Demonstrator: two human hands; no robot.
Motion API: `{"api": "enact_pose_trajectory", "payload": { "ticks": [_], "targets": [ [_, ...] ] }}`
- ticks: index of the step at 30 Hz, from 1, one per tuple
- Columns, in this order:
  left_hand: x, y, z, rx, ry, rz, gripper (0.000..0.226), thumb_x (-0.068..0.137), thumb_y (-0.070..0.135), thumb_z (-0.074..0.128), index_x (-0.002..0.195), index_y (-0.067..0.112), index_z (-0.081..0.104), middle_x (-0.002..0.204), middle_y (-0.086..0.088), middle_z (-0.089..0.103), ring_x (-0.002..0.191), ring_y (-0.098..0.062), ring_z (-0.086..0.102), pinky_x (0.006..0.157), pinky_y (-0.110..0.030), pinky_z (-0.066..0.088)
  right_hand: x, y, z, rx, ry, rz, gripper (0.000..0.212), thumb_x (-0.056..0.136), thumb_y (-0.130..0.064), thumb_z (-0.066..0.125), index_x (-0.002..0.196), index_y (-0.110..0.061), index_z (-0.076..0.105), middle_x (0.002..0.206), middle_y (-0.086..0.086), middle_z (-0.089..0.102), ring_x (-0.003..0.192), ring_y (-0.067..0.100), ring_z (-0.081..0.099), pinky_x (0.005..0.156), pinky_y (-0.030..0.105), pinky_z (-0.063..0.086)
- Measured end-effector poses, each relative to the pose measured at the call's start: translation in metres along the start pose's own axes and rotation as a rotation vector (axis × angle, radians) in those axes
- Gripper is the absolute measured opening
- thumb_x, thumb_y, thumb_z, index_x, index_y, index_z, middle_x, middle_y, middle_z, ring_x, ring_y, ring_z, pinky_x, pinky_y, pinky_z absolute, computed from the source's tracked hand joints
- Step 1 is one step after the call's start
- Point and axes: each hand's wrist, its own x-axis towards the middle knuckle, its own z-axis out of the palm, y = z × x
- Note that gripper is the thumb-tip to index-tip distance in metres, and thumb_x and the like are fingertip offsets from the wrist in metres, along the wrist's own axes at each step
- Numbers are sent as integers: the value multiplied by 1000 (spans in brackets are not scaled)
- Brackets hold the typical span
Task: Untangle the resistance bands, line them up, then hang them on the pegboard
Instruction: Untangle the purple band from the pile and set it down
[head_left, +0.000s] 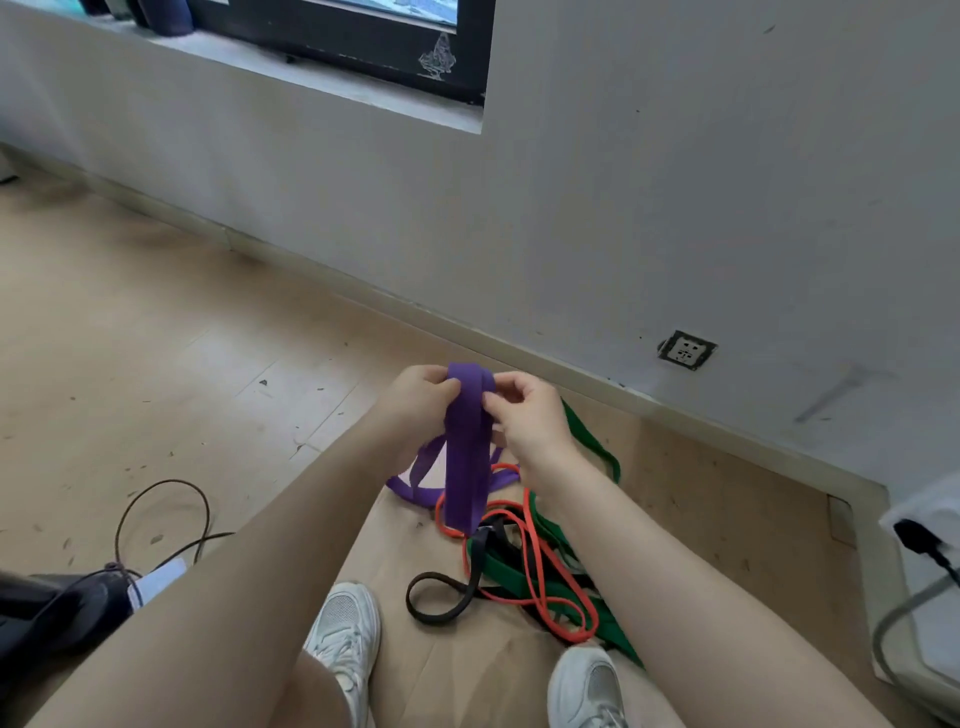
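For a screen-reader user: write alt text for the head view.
Both hands, left hand and right hand, pinch a wide purple rubber resistance band lifted above a floor tangle of orange, green and black bands, near white sneakers.

The purple band (466, 452) hides the fingertips of the left hand (415, 397) and right hand (524, 415) pinching its top fold. The right forearm covers part of the green band (592, 441) and the tangle's right side. Both white shoes (345, 631) run off the bottom edge; a dark object (57, 608) at lower left is cut off and unidentifiable.
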Motion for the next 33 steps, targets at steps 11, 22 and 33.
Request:
{"api": "enact_pose_trajectory", "payload": {
  "ticks": [11,22,33],
  "targets": [
    [-14,-2,14,443,76,125,25,94,6,38,109,8,58,91,-12,60,85,-28,55,63,-26,36,2,-20,-22,-76,-159,-74,17,89,-1,57,89,-17,62,82,-1,64,75,13,58,75,29,48],
    [-5,9,-13,169,-244,419,40,82,0,66,110,26,56,108,6,65,100,-3,61,85,-21,49,-7,-59,-84,414,-500,-127,37,72,10,47,72,-16,74,74,-1,70,67,12,65,64,20,53],
    [-16,43,3,112,-248,420,24,96,8,44,115,21,50,111,1,62,101,-9,60,81,-20,52,-19,-88,-97,591,-415,-181,28,87,8,33,91,-7,56,70,1,65,60,12,61,57,20,49]
  ]
}}
